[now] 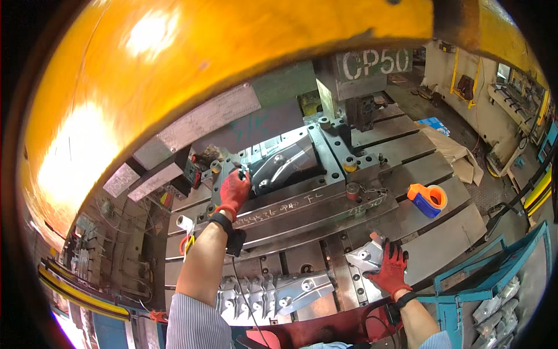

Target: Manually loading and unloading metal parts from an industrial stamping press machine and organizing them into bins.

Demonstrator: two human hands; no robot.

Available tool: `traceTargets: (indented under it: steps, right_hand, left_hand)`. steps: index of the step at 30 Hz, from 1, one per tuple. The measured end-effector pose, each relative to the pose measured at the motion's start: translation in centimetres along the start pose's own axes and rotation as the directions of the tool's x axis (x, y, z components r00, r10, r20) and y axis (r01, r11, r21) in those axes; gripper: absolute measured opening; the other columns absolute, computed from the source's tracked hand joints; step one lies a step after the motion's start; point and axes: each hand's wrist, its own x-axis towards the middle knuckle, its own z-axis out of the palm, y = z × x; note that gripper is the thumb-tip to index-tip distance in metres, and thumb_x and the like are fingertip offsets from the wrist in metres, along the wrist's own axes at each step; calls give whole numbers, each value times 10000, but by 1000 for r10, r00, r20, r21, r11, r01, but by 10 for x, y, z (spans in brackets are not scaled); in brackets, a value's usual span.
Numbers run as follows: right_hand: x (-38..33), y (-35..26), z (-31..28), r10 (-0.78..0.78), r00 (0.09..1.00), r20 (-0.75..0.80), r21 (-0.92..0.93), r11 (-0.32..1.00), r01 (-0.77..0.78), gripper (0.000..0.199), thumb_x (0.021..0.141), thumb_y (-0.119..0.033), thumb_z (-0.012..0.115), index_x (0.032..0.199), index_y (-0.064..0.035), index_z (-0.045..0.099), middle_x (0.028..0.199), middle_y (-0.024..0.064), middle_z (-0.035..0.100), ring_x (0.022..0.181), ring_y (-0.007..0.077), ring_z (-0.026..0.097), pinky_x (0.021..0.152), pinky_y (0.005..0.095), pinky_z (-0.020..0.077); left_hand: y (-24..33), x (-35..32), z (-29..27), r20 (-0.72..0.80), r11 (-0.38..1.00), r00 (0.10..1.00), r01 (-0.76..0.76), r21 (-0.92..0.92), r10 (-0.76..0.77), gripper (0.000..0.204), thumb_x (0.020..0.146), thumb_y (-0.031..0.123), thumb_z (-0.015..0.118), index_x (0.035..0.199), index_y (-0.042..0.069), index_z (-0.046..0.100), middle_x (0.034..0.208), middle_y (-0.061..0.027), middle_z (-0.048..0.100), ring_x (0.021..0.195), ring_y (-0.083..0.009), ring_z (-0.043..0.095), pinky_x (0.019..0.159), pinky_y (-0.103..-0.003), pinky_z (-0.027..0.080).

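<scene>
My left hand, in a red glove, reaches into the press die and grips the edge of a shiny stamped metal part lying in the die cavity. My right hand, also in a red glove, holds another stamped metal part at the near edge of the press bed. A row of similar stamped parts lies overlapped on the bed between my forearms. A black band with a cable is strapped to each wrist.
The yellow press frame arches overhead. An orange and blue tape dispenser sits on the grey slotted bed at right. A teal bin with metal parts stands lower right. Cardboard lies on the floor beyond.
</scene>
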Motion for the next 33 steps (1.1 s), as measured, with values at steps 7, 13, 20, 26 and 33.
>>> traceTargets:
  steps: [7, 13, 20, 26, 33]
  right_hand:
    - [13, 6, 7, -97, 988, -123, 42, 994, 103, 1210, 562, -522, 819, 1498, -53, 214, 1436, 267, 334, 1331, 449, 304, 1078, 623, 217]
    - [18, 20, 1, -173, 982, -71, -66, 983, 169, 1248, 553, -527, 833, 1503, -35, 191, 1392, 270, 371, 1265, 440, 367, 1071, 553, 260]
    - [17, 30, -24, -168, 984, 58, 205, 967, 153, 1247, 567, -462, 859, 1509, -22, 170, 1373, 278, 415, 1274, 434, 403, 1079, 503, 295]
    - [14, 51, -39, -161, 983, 87, 739, 672, 45, 996, 646, -195, 860, 1460, -6, 316, 1380, 172, 485, 1255, 280, 483, 1061, 382, 370]
    - [6, 61, -57, -79, 977, 197, 788, 606, -110, 938, 687, -168, 846, 1454, -15, 329, 1375, 123, 492, 1250, 215, 475, 1051, 347, 377]
  left_hand:
    - [11, -41, -40, -339, 917, 867, -398, -26, 367, 163, 886, 232, 601, 978, 109, 654, 839, -179, 654, 768, -392, 632, 643, -449, 503]
    - [29, -142, -83, -205, 945, 940, -302, -127, 273, 144, 880, 232, 631, 916, 98, 670, 766, -169, 637, 726, -382, 623, 611, -436, 491]
    - [-12, -255, -46, 351, 980, 925, -85, -179, 144, 270, 902, 315, 607, 892, 50, 659, 765, -200, 630, 730, -395, 613, 633, -452, 479]
    - [-29, -276, -6, 583, 985, 805, -168, 41, 114, 405, 911, 421, 542, 920, 35, 665, 902, -185, 682, 889, -374, 645, 763, -476, 503]
    - [-28, -268, 7, 604, 934, 788, -294, 201, 118, 409, 873, 444, 580, 906, 46, 668, 878, -155, 695, 868, -334, 667, 753, -444, 518]
